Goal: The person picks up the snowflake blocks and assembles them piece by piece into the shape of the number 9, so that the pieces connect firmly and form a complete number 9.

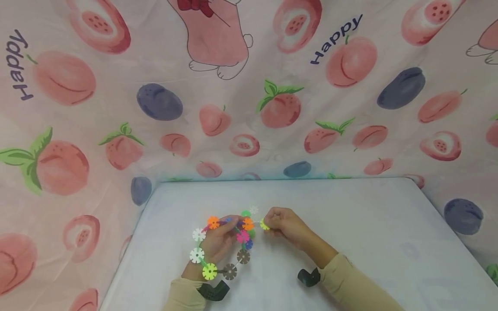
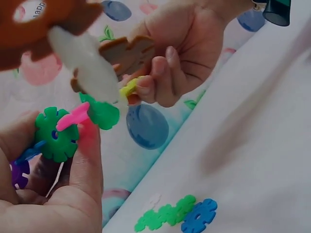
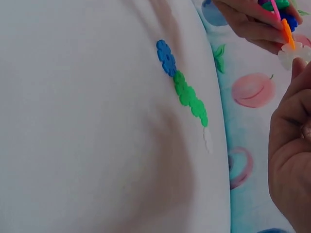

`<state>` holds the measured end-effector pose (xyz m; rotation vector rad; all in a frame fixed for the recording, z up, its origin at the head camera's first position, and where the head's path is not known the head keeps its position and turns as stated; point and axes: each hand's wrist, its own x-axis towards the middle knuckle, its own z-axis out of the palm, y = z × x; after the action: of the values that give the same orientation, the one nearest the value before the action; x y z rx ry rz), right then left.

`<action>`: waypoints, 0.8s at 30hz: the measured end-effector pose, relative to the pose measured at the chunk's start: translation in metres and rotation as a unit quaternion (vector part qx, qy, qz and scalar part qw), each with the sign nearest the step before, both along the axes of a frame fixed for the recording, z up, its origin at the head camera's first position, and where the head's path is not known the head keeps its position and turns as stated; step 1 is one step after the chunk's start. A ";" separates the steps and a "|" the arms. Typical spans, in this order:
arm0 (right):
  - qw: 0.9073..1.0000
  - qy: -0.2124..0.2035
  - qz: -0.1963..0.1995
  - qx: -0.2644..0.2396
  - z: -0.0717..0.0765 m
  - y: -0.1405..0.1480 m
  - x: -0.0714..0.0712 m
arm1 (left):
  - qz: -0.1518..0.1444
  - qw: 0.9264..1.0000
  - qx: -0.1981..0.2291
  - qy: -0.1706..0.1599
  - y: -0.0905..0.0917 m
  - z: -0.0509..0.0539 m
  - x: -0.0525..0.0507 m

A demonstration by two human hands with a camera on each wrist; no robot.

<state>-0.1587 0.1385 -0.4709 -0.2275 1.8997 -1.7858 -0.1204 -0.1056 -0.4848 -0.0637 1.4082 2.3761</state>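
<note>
Over table, left hand pinches disc chain, right hand seemingly its rightward end.

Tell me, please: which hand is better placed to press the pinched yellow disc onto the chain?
Right, most likely: the right hand pinches this yellow disc, next to a white disc, while the left hand holds the chain and seems needed to steady it.

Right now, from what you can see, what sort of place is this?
Probably an indoor play or craft table, perhaps set up for recording: there's a white tabletop, a fruit-printed backdrop around it, and a chain of colourful notched discs held in the person's left hand.
</note>
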 end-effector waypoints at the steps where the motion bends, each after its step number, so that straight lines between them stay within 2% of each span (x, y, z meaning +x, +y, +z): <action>1: 1.000 0.003 -0.002 -0.004 0.001 -0.001 0.000 | -0.002 1.000 0.002 0.003 0.000 0.001 0.000; 6: 1.000 0.019 -0.015 0.005 0.004 -0.005 0.001 | -0.005 1.000 0.000 0.020 0.003 0.003 0.001; 13: 0.999 0.026 -0.018 0.017 0.003 -0.006 0.002 | -0.003 1.000 -0.011 0.027 0.005 0.006 0.003; 21: 0.999 0.027 -0.021 0.004 0.003 -0.010 0.002 | -0.054 0.997 0.014 0.060 -0.001 0.005 0.002; 24: 0.999 0.034 -0.028 0.008 0.002 -0.011 0.001 | -0.064 0.995 0.022 0.071 -0.002 0.004 0.001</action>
<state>-0.1574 0.1275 -0.4686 -0.2340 1.9849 -1.8187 -0.1191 -0.1075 -0.4809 0.2034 1.3768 2.3439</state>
